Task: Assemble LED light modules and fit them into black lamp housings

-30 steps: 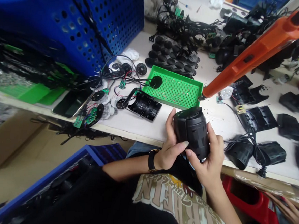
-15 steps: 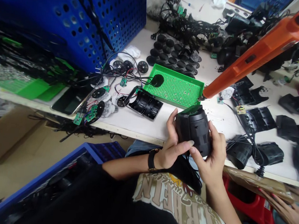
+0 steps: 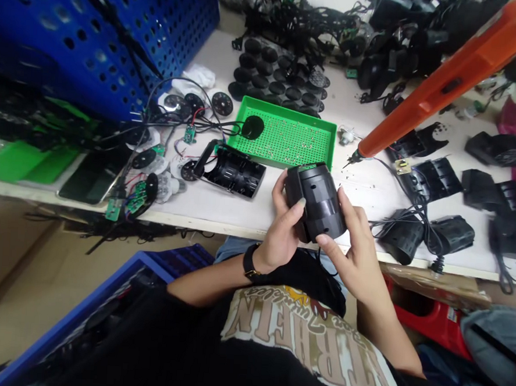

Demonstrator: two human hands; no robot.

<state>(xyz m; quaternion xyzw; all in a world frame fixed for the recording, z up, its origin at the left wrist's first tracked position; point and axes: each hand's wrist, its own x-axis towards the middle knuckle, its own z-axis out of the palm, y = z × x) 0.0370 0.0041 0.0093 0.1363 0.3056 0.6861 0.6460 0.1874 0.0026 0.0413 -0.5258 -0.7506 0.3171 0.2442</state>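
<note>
Between both hands sits a black plastic housing (image 3: 321,201), rounded and ribbed, with small holes in its side and a cord hanging below it. My left hand (image 3: 284,229) grips its left side, thumb lying across the front. On the right, my right hand (image 3: 353,239) has its fingers along the side and its thumb at the lower edge. An orange electric screwdriver (image 3: 434,87) slants in from the upper right, its tip apart from the housing. Just behind the housing lies a green perforated tray (image 3: 283,133) with many small screws in it.
An open black housing half (image 3: 235,171) lies left of my hands, near wired circuit boards (image 3: 142,197) and a phone (image 3: 88,174). A blue perforated crate (image 3: 180,31) stands at the back left. More black housings (image 3: 401,237) and cables lie on the right.
The housing has come away from the screwdriver's tip and turned so more of its ribbed side shows. Both hands still hold it. My view has shifted; a person's hand at lower right is gone from view.
</note>
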